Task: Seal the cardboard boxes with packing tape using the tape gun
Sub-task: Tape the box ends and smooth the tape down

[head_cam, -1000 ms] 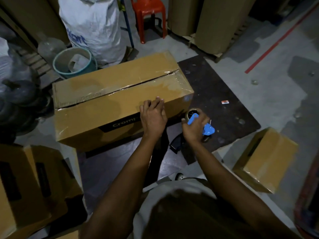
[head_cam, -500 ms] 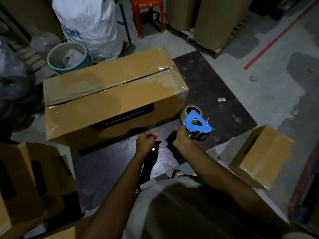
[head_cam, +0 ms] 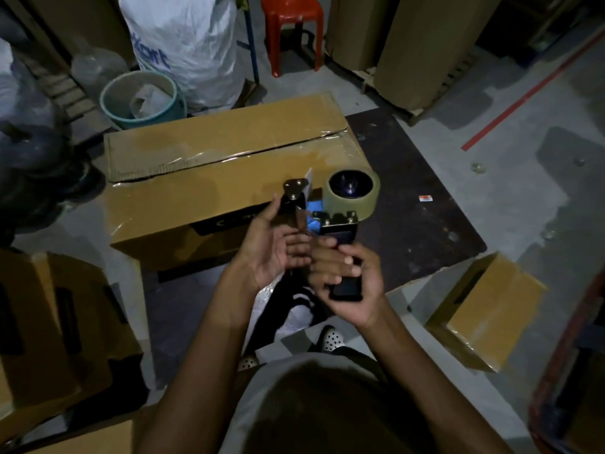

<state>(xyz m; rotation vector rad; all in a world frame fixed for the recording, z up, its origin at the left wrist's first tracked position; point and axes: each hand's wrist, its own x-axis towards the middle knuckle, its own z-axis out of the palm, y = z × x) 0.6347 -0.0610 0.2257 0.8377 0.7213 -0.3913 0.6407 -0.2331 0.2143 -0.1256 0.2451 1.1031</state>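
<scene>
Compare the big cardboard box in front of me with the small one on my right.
The big box is long and much larger than the small box. The big box rests mostly on the dark mat; the small box sits on the grey floor beside it. Both are brown cardboard with glossy tape.

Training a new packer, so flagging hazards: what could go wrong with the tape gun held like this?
1. The left hand cups the metal front end of the tape gun, where a cutter likely sits; fingers could get nicked.
2. The scene is dim, so the loose end from the tape roll is hard to see and might fold or stick to skin.
</scene>
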